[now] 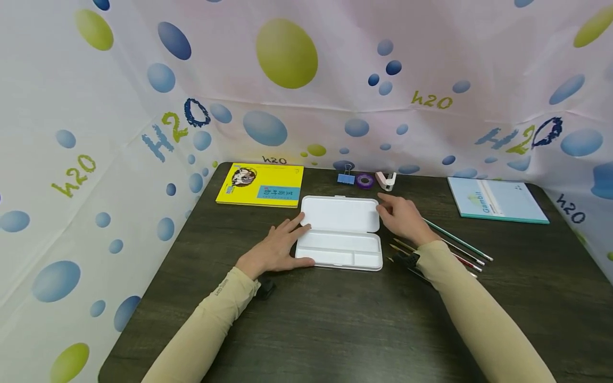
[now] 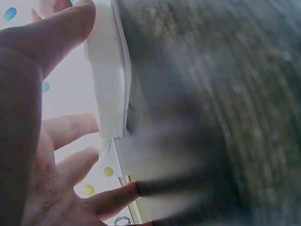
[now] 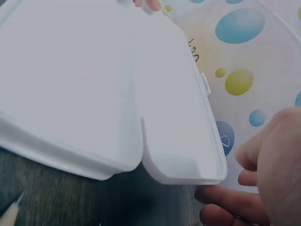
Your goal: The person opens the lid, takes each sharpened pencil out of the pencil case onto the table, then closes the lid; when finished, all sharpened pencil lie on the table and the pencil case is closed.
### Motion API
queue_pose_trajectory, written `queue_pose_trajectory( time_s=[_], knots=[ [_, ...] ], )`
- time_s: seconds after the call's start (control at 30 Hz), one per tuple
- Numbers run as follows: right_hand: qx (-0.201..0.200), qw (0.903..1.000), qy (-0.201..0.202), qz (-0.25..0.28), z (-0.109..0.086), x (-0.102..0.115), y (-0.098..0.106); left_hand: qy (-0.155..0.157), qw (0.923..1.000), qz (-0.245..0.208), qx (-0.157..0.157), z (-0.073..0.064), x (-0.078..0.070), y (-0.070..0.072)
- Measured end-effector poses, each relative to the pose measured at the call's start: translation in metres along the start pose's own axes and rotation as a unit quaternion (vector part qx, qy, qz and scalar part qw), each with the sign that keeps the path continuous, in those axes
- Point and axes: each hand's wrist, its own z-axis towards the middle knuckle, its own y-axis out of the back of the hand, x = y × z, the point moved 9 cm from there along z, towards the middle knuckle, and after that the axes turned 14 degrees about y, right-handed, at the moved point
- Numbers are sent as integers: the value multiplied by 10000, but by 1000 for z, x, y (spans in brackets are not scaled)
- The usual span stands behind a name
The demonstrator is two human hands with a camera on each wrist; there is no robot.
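Observation:
A white plastic pencil case (image 1: 339,242) lies unfolded on the dark table, its lid (image 1: 340,214) laid back on the far side. Its tray has compartments and holds nothing. My left hand (image 1: 274,250) rests at the case's left side with fingers spread, the thumb at the near edge and fingertips by the hinge and lid. My right hand (image 1: 404,218) is at the lid's right edge. In the right wrist view its fingers (image 3: 235,202) lie close to the lid's corner; whether they touch it I cannot tell.
Several pencils (image 1: 457,239) lie right of the case, partly under my right forearm. A yellow book (image 1: 239,194) is at back left, a light-blue notebook (image 1: 498,199) at back right. Between them sit a blue binder clip (image 1: 346,179), a purple tape roll (image 1: 365,181) and a white-and-pink stapler-like item (image 1: 387,182).

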Motion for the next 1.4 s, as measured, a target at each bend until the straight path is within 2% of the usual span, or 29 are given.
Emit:
queue_pose_trajectory(
  time_s=[0.23,0.4,0.5,0.63,0.73,0.8,0.97,1.13,1.27,1.4],
  knots=[
    [59,9994,-318,108,6,-3,-3,10,10000,3,3,0,-1,-2],
    [-186,9991,-349,176,3,0,2,-4,9997,223,-83,-1,-4,-1],
    [-426,9985,-271,230,0,4,7,-124,9986,368,-355,-3,-8,4],
    [-743,9965,-100,355,-5,11,15,-261,9934,488,-1009,-7,-16,15],
    [-901,9944,-30,555,-12,16,19,-175,9872,577,-1475,-9,-19,23],
    [-984,9929,-12,669,-17,18,21,-27,9841,594,-1671,-9,-18,26],
    [-1258,9892,64,750,-32,24,26,318,9805,398,-1897,-10,-15,31],
    [-1380,9870,322,754,-43,32,28,476,9814,309,-1836,-12,-15,31],
    [-1451,9853,560,703,-50,38,31,421,9806,336,-1882,-14,-17,32],
    [-1643,9815,724,657,-57,43,33,201,9755,437,-2146,-19,-23,36]
  ],
)
